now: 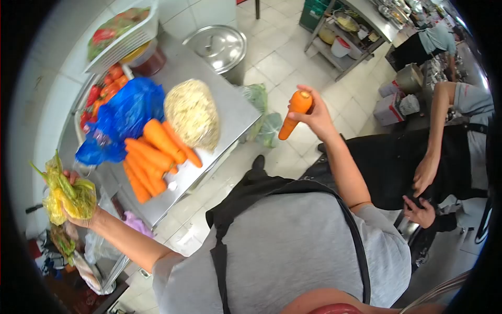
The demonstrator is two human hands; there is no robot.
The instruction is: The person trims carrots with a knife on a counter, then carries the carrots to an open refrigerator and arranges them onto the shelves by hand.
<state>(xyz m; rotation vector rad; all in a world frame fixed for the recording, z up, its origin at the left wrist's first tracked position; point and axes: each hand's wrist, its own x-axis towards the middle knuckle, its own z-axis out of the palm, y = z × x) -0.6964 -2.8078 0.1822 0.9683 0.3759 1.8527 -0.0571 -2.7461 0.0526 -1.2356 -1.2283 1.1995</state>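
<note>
My right hand (318, 119) is wrapped around a single thick orange carrot (299, 107), held up over the tiled floor to the right of the steel table. At the far left, my left hand (79, 217) grips a thin yellowish plastic bag (63, 193) with long green and yellow vegetables in it, perhaps peppers. Between the hands, a pile of carrots (149, 159) lies on the steel table (230, 99). Behind the pile sit a crumpled blue plastic bag (130, 107) and a clear bag of pale shredded food (192, 115).
Red tomatoes or peppers (104, 91), a white basket (123, 39) and a tub of red liquid (150, 62) stand along the wall. A lidded metal pot (217, 47) is beyond the table. A co-worker in a black apron (408, 162) stands close on the right.
</note>
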